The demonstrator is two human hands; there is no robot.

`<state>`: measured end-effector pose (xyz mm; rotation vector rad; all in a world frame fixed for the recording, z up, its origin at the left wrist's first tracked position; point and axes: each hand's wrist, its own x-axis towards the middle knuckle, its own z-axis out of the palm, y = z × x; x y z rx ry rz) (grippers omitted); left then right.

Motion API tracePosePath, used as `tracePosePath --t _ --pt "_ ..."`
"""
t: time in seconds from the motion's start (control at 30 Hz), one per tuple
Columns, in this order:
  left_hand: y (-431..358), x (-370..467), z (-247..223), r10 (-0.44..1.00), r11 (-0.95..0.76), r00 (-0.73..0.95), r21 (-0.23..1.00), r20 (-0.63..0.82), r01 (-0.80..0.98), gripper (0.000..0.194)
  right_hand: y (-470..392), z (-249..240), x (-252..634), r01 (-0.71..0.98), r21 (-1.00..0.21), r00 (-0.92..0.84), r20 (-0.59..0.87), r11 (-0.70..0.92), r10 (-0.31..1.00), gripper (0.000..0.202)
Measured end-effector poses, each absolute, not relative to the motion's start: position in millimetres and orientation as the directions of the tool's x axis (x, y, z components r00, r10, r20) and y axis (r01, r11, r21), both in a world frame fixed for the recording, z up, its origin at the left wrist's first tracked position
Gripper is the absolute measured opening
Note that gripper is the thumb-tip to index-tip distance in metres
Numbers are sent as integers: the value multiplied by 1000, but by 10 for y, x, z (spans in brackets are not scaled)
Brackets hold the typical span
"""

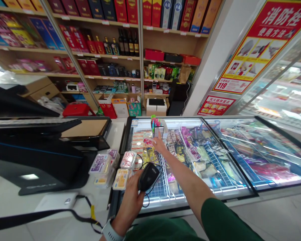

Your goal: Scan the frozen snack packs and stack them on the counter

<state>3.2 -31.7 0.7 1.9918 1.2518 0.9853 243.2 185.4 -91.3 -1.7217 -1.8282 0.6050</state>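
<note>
My left hand (131,197), with a watch (112,231) on its wrist, is wrapped round a black handheld scanner (148,176) at the lower middle. Beyond it my right hand (159,144) reaches over the glass-topped freezer (190,197), its fingers at a small red packet (148,142) and near a phone (159,131). Just left of the scanner, two clear food tubs, one red-topped (128,159) and one yellow-topped (120,179), sit at the freezer's left edge. More stacked tubs (100,164) stand on the counter beside them.
A black checkout terminal (40,164) stands on the white counter (85,201) at the left, with a black strap (40,216) in front. Colourful items (154,122) stand at the freezer's far edge. Shelves of boxes and bottles (127,43) line the back, beside a pillar (222,43).
</note>
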Motion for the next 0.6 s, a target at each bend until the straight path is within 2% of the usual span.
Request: tracePosePath --t 0.4,0.6 --pt "-248 78 -48 908 -407 303 775 289 483 59 1820 -929 2495 700 -701 -34 160 138 986 27" --pt "-244 126 -29 911 -395 313 790 269 468 64 1494 -870 2623 698 -715 50 117 49 992 27"
